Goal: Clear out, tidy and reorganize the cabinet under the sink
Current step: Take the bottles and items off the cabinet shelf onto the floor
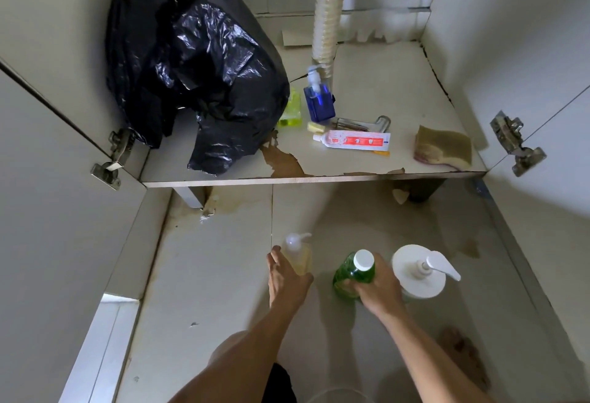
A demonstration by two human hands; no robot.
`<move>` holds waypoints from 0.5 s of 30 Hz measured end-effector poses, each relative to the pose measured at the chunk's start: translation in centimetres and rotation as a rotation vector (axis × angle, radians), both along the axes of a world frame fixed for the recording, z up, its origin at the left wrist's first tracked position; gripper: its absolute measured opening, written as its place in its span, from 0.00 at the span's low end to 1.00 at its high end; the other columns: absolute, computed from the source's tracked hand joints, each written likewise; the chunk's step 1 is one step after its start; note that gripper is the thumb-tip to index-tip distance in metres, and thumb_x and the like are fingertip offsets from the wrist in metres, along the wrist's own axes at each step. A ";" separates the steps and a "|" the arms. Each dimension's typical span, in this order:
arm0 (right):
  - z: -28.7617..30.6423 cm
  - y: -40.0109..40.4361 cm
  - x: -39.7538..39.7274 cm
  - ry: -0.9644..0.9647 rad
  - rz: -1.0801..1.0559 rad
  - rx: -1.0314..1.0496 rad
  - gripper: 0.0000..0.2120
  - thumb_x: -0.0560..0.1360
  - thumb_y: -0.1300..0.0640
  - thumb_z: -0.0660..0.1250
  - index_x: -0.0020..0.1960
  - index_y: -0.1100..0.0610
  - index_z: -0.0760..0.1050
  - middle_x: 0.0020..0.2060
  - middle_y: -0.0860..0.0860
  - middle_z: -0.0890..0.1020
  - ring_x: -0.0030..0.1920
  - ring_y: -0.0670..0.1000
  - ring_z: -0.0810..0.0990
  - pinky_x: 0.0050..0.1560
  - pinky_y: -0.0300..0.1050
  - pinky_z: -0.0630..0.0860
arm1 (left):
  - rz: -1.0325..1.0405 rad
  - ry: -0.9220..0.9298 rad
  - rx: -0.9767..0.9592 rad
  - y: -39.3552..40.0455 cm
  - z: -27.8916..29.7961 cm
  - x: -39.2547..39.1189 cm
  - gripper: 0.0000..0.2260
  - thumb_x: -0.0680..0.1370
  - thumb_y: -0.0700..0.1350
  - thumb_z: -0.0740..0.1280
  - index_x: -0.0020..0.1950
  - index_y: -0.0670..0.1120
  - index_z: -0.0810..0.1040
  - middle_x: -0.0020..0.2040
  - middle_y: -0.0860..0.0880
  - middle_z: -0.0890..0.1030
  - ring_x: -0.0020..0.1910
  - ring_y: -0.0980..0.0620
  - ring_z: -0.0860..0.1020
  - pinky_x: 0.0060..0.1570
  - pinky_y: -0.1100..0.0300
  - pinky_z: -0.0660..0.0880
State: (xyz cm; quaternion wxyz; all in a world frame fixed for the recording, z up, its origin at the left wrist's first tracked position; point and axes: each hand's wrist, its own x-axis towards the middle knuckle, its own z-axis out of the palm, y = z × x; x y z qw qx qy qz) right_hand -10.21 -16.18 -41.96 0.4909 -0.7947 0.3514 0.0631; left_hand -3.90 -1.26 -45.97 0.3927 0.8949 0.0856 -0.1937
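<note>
Inside the cabinet, a bulging black rubbish bag (194, 76) fills the left side; beside it stand a small yellow-green bottle (292, 110) and a blue pump bottle (319, 104), then a toothpaste tube (352, 140) lies flat, with a worn sponge (443, 148) at the right edge. On the floor tiles in front, the left hand (287, 278) curls round a pale yellow pump bottle (300, 257), the right hand (380, 289) grips a green bottle (351, 275), and a white pump dispenser (418, 271) stands just right of it. Clearing looks about half done: three bottles are out, while the bag and small items still wait on the peeling shelf (319, 176).
</note>
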 end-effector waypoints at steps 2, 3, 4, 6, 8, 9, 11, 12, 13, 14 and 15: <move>-0.1 0.2 0.0 -0.022 0.045 -0.055 0.20 0.63 0.63 0.76 0.52 0.53 0.74 0.45 0.48 0.78 0.46 0.52 0.75 0.43 0.41 0.66 | -0.037 -0.017 -0.004 0.3 -0.2 -0.4 0.34 0.68 0.41 0.74 0.69 0.40 0.60 0.65 0.43 0.66 0.60 0.41 0.72 0.51 0.56 0.72; -0.2 0.3 0.0 -0.036 0.060 -0.080 0.20 0.63 0.64 0.75 0.52 0.53 0.74 0.45 0.49 0.79 0.46 0.52 0.75 0.43 0.41 0.67 | -0.052 -0.013 -0.001 0.4 -0.2 -0.5 0.34 0.68 0.41 0.74 0.69 0.40 0.60 0.64 0.43 0.66 0.60 0.41 0.72 0.51 0.56 0.72; -0.5 0.4 0.0 -0.046 0.072 -0.101 0.21 0.62 0.64 0.76 0.52 0.54 0.75 0.45 0.49 0.79 0.46 0.52 0.76 0.44 0.42 0.69 | -0.063 0.001 0.006 0.5 -0.3 -0.7 0.35 0.68 0.42 0.74 0.69 0.41 0.59 0.65 0.43 0.66 0.59 0.42 0.72 0.51 0.56 0.72; -0.9 0.4 0.1 -0.050 0.100 -0.141 0.21 0.62 0.64 0.76 0.52 0.54 0.75 0.46 0.49 0.80 0.48 0.53 0.77 0.47 0.44 0.72 | -0.070 0.038 0.033 0.3 -0.4 -1.0 0.36 0.67 0.45 0.74 0.70 0.43 0.58 0.65 0.44 0.67 0.60 0.42 0.73 0.52 0.55 0.73; -1.1 0.3 0.2 -0.044 0.139 -0.188 0.21 0.61 0.65 0.74 0.52 0.54 0.74 0.46 0.48 0.78 0.49 0.53 0.76 0.47 0.43 0.71 | -0.049 0.069 0.093 0.1 -0.3 -1.5 0.35 0.67 0.49 0.73 0.68 0.46 0.58 0.63 0.46 0.70 0.59 0.42 0.75 0.51 0.53 0.73; -1.2 0.3 0.2 -0.041 0.151 -0.207 0.22 0.61 0.66 0.74 0.52 0.53 0.73 0.46 0.48 0.78 0.50 0.53 0.76 0.47 0.43 0.70 | -0.035 0.079 0.120 0.0 -0.1 -1.8 0.34 0.67 0.51 0.73 0.66 0.47 0.59 0.61 0.47 0.72 0.58 0.42 0.76 0.51 0.52 0.74; -1.0 0.0 0.5 -0.033 0.141 -0.208 0.23 0.60 0.66 0.73 0.52 0.51 0.73 0.47 0.48 0.78 0.50 0.53 0.76 0.45 0.42 0.71 | -0.009 0.100 0.151 -0.1 0.0 -2.4 0.33 0.67 0.53 0.72 0.65 0.47 0.59 0.60 0.48 0.72 0.57 0.42 0.76 0.51 0.51 0.74; -0.7 0.0 0.6 -0.024 0.125 -0.183 0.23 0.59 0.64 0.74 0.51 0.50 0.73 0.47 0.48 0.78 0.49 0.53 0.77 0.43 0.42 0.70 | 0.001 0.109 0.162 -0.1 -0.2 -2.7 0.33 0.67 0.54 0.72 0.66 0.47 0.59 0.60 0.48 0.72 0.57 0.42 0.76 0.52 0.51 0.74; -0.3 0.0 0.8 -0.019 0.112 -0.156 0.23 0.59 0.63 0.74 0.50 0.50 0.73 0.46 0.49 0.78 0.48 0.53 0.77 0.41 0.42 0.70 | 0.008 0.117 0.166 -0.1 -0.3 -3.1 0.34 0.66 0.54 0.72 0.67 0.47 0.59 0.60 0.48 0.72 0.58 0.43 0.76 0.52 0.52 0.74; 0.0 0.0 0.9 -0.018 0.103 -0.132 0.21 0.59 0.62 0.74 0.49 0.49 0.73 0.46 0.49 0.78 0.48 0.53 0.76 0.41 0.43 0.69 | 0.019 0.127 0.161 -0.2 -0.5 -3.5 0.35 0.67 0.53 0.72 0.68 0.46 0.59 0.61 0.47 0.73 0.58 0.43 0.76 0.51 0.53 0.73; 0.4 0.1 0.9 -0.027 0.098 -0.114 0.20 0.61 0.62 0.75 0.48 0.49 0.73 0.46 0.49 0.78 0.48 0.53 0.76 0.42 0.43 0.68 | 0.037 0.135 0.139 -0.2 -0.6 -3.9 0.35 0.67 0.52 0.72 0.68 0.45 0.60 0.60 0.46 0.73 0.58 0.43 0.76 0.49 0.55 0.72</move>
